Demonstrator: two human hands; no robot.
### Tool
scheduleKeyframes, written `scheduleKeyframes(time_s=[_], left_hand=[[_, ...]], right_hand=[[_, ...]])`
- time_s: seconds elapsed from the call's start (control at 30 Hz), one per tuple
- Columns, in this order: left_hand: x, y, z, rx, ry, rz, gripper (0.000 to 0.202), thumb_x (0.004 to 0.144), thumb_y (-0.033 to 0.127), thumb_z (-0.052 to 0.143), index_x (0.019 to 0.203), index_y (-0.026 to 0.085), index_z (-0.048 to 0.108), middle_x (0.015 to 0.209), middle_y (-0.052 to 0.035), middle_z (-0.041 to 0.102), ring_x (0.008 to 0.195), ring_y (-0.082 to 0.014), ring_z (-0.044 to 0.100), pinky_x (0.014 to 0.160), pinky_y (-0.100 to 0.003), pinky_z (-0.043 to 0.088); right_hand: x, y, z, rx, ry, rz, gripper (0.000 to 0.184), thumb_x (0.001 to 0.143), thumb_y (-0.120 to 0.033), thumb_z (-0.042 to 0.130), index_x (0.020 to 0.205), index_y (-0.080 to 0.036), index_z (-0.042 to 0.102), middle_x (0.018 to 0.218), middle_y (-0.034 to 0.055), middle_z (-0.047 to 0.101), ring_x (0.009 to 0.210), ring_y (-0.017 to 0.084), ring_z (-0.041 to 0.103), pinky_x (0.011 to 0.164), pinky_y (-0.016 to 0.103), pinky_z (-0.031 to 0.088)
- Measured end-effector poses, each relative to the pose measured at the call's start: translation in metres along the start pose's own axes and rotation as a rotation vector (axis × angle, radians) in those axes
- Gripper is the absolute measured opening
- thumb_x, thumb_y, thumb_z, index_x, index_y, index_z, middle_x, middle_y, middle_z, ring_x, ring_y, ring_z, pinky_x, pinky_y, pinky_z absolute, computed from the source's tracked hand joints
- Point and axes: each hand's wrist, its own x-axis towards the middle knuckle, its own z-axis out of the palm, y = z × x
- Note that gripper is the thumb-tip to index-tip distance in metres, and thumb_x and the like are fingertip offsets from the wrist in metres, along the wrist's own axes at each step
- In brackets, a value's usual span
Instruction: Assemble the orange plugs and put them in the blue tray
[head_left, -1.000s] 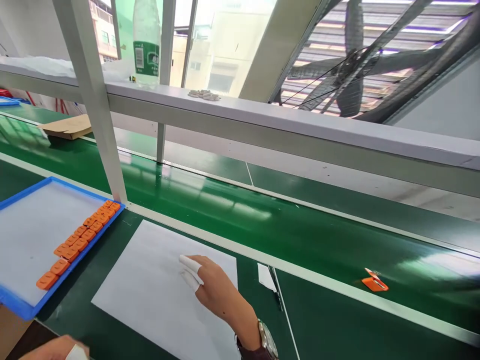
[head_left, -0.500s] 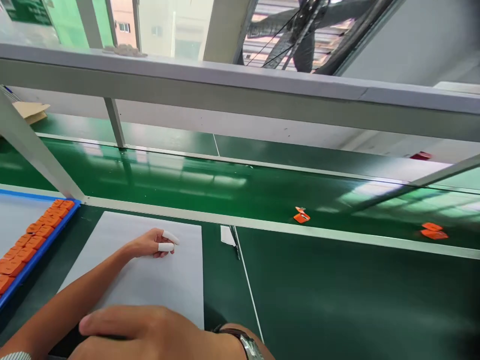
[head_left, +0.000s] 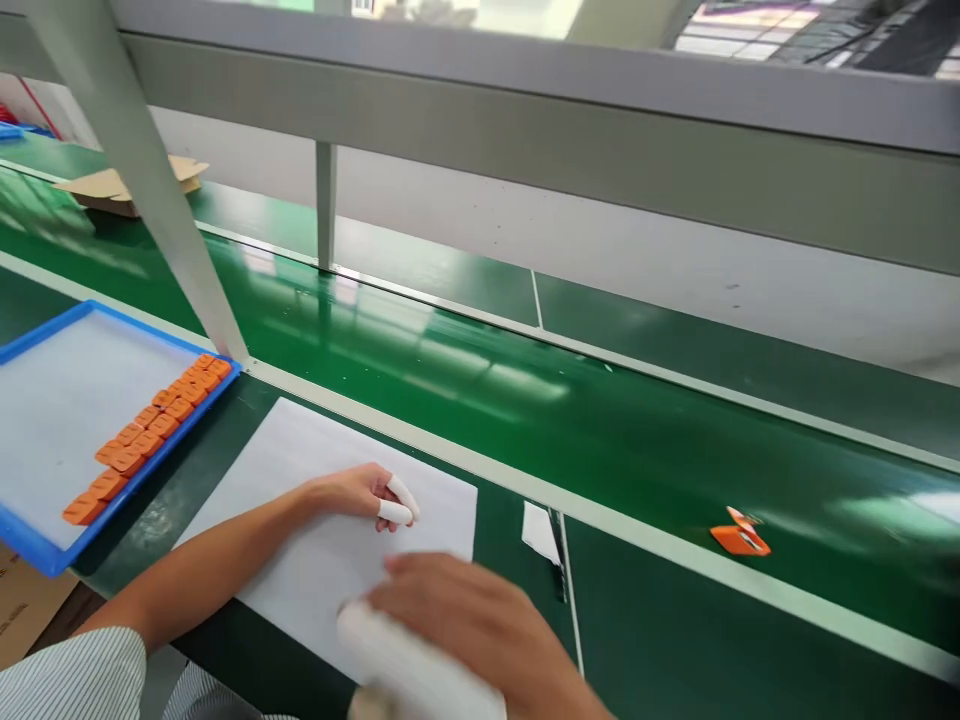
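My left hand point(head_left: 379, 497) rests on a white sheet point(head_left: 300, 450) spread over the dark green bench. White covers sit on its thumb and forefinger. Those two tips nearly meet, the other fingers are curled under, and anything between them is hidden. Nearer the camera, my right hand point(head_left: 472, 620) is smeared by motion above the sheet's lower right part. A large blurred white shape lies along its near side, perhaps a covered thumb. To the left, a blue-rimmed tray point(head_left: 37, 345) carries several orange plastic pieces point(head_left: 150, 430) lined up along its right side.
Beyond the bench runs a glossy green belt point(head_left: 420, 390) with an orange piece point(head_left: 741, 540) on it. A scrap of white paper point(head_left: 538, 530) lies by a dark thin tool point(head_left: 559, 565). A grey post point(head_left: 172, 210) and a crossbeam point(head_left: 525, 130) stand ahead; cardboard point(head_left: 112, 190) lies far left.
The view has swung left and down, showing more of the tray. My right hand has moved and is now blurred; its wristwatch is out of view. My left hand keeps its place on the sheet.
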Motion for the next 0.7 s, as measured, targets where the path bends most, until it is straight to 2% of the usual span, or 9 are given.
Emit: scheduleKeyframes(time_s=[0.03,0.07,0.17,0.2,0.27,0.37,0.47,0.57,0.7], left_hand=[[-0.001,0.001,-0.001,0.006,-0.014,-0.001,0.013,0.075,0.025,0.075,0.080,0.013,0.076,0.068,-0.0019,0.068,0.058,-0.0113,0.057,0.059,-0.024,0.047],[-0.002,0.002,-0.002,0.011,-0.031,-0.003,0.010,0.073,0.023,0.076,0.074,0.013,0.075,0.064,-0.0013,0.067,0.057,-0.0114,0.057,0.059,-0.025,0.047],[-0.003,0.004,-0.004,0.008,-0.073,-0.020,0.008,0.072,0.020,0.075,0.065,0.015,0.073,0.067,-0.0013,0.069,0.056,-0.0110,0.058,0.058,-0.024,0.048],[-0.002,0.004,-0.004,0.002,-0.079,-0.029,0.011,0.072,0.021,0.074,0.064,0.015,0.073,0.068,-0.0015,0.069,0.055,-0.0107,0.058,0.056,-0.024,0.048],[-0.001,0.004,-0.005,-0.007,-0.078,-0.047,0.017,0.074,0.024,0.072,0.059,0.016,0.071,0.067,-0.0014,0.069,0.053,-0.0101,0.058,0.052,-0.023,0.048],[0.000,0.001,-0.005,0.000,-0.062,-0.075,0.021,0.076,0.024,0.071,0.057,0.016,0.070,0.060,-0.0002,0.066,0.049,-0.0093,0.057,0.050,-0.021,0.047],[0.004,-0.006,-0.006,0.016,-0.052,-0.095,0.019,0.078,0.027,0.071,0.062,0.017,0.073,0.058,0.0011,0.066,0.048,-0.0084,0.057,0.052,-0.020,0.048],[0.011,-0.013,-0.008,0.018,-0.061,-0.094,0.019,0.080,0.030,0.071,0.066,0.018,0.074,0.064,0.0021,0.069,0.052,-0.0078,0.060,0.059,-0.020,0.051],[0.019,-0.018,-0.008,0.082,-0.054,-0.124,0.011,0.081,0.026,0.068,0.074,0.019,0.074,0.067,0.0038,0.071,0.057,-0.0078,0.064,0.070,-0.020,0.054]], right_hand=[[-0.002,0.021,0.006,-0.010,0.048,0.151,0.030,0.094,-0.030,0.057,0.122,-0.026,0.067,0.109,0.0052,0.077,0.101,0.021,0.072,0.091,0.033,0.060],[-0.005,0.044,0.015,-0.005,0.056,0.231,0.028,0.094,-0.029,0.056,0.118,-0.027,0.070,0.109,0.0060,0.077,0.096,0.022,0.073,0.085,0.034,0.061],[-0.014,0.106,0.044,0.105,0.242,0.719,0.027,0.092,-0.039,0.057,0.104,-0.024,0.076,0.101,0.0085,0.078,0.085,0.024,0.075,0.075,0.036,0.062],[-0.017,0.122,0.054,0.193,0.318,0.834,0.031,0.089,-0.045,0.060,0.102,-0.022,0.077,0.100,0.0100,0.079,0.083,0.025,0.075,0.075,0.037,0.062],[-0.023,0.141,0.069,0.363,0.392,0.986,0.041,0.082,-0.054,0.067,0.100,-0.019,0.078,0.095,0.0117,0.079,0.080,0.027,0.076,0.075,0.039,0.062],[-0.030,0.149,0.082,0.498,0.432,1.108,0.051,0.073,-0.060,0.073,0.099,-0.016,0.078,0.090,0.0122,0.080,0.079,0.030,0.076,0.070,0.039,0.063],[-0.034,0.150,0.085,0.469,0.476,1.162,0.052,0.069,-0.060,0.076,0.097,-0.017,0.078,0.091,0.0115,0.080,0.082,0.032,0.076,0.065,0.036,0.063],[-0.036,0.152,0.086,0.460,0.493,1.194,0.049,0.070,-0.058,0.076,0.098,-0.019,0.078,0.092,0.0098,0.080,0.082,0.030,0.076,0.057,0.031,0.061],[-0.037,0.152,0.089,0.456,0.509,1.211,0.051,0.070,-0.056,0.075,0.103,-0.017,0.077,0.091,0.0091,0.080,0.075,0.028,0.076,0.053,0.029,0.060]])
